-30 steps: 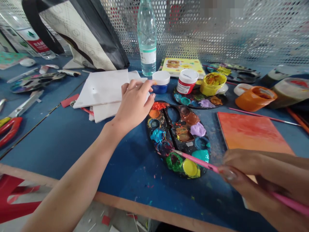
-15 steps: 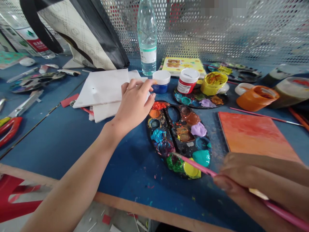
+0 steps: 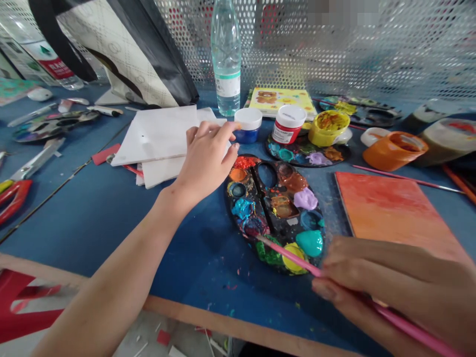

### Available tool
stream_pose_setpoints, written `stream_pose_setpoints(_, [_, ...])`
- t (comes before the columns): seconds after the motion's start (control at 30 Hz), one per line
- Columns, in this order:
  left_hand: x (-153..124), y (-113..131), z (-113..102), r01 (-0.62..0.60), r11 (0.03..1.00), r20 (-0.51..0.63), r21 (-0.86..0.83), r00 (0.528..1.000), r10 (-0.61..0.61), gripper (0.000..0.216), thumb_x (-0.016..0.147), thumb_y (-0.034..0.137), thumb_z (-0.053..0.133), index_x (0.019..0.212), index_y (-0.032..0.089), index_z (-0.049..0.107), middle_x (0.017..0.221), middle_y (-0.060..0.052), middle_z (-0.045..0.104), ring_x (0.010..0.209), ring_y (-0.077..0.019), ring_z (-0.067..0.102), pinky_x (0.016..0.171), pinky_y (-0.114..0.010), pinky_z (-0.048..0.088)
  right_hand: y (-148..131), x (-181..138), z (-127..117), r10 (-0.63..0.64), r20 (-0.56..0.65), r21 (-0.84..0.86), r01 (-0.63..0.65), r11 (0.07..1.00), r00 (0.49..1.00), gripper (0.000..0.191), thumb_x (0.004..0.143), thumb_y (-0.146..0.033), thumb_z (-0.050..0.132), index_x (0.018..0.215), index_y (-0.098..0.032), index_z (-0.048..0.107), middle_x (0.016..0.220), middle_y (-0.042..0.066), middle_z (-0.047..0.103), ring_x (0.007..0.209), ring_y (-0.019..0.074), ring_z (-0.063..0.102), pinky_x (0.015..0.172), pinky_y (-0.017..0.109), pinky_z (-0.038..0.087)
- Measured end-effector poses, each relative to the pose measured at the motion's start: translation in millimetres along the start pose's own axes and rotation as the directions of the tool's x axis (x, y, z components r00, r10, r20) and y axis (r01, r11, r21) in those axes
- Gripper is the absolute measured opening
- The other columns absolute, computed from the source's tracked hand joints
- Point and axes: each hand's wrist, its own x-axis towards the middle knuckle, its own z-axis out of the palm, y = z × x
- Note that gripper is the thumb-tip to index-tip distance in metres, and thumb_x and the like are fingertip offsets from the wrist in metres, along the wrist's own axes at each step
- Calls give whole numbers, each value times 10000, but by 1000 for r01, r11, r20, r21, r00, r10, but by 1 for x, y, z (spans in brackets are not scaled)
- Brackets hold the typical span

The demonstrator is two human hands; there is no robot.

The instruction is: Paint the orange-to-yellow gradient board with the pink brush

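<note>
Pink slim paintbrush [image 3: 290, 256] pinched, our right hand [image 3: 386, 282] shifts left over the black oval palette [image 3: 284, 229], apparently working purple paint [image 3: 255, 226]; our left hand [image 3: 210, 156] empty.

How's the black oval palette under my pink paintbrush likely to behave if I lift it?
The black oval palette would probably stay stiff, judging by its moulded shape. It may be slippery at the right, since glossy turquoise paint reaches near the edge. Tilting could smear that wet-looking paint.
</note>
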Motion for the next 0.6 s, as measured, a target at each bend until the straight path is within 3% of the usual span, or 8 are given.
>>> stream_pose_setpoints(0.13, [0, 0, 0, 5, 1000, 0, 5, 1000, -5, 293, 901, 184, 473, 1179, 243, 545, 1137, -21, 671, 1148, -252, 538, 1019, -435, 353, 1, -1, 0, 31, 5, 12, -31, 999, 999, 401, 985, -260, 326, 634, -274, 520, 582, 0, 632, 448, 122, 571, 386, 246, 431])
stream_pose_setpoints(0.33, [0, 0, 0, 0, 1000, -5, 10, 1000, 0, 287, 904, 185, 471, 1174, 248, 544, 1136, -15, 673, 1145, -248, 543, 1014, -433, 358, 2, -1, -2, 62, -68, -27, -64, 998, 996, 333, 961, -284, 402, 650, -292, 521, 630, -13, 671, 527, 136, 642, 395, 223, 459])
stream_pose_setpoints(0.5, [1, 0, 1, -4, 1000, 0, 16, 1000, 4, 299, 897, 172, 481, 1177, 257, 543, 1134, -15, 674, 1146, -253, 541, 1002, -437, 370, 2, -2, -2, 39, 19, 14, -39, 999, 999, 338, 971, -284, 356, 676, -287, 520, 635, 1, 673, 465, 140, 609, 353, 258, 429])
stream_pose_setpoints(0.6, [1, -1, 1, -9, 1000, -6, 11, 1000, 9, 308, 896, 167, 479, 1188, 244, 544, 1124, -19, 680, 1138, -255, 539, 996, -443, 372, 3, -2, 0, 97, -35, 34, -96, 995, 995, 317, 957, -304, 404, 653, -287, 494, 607, -15, 653, 480, 135, 617, 355, 238, 435])
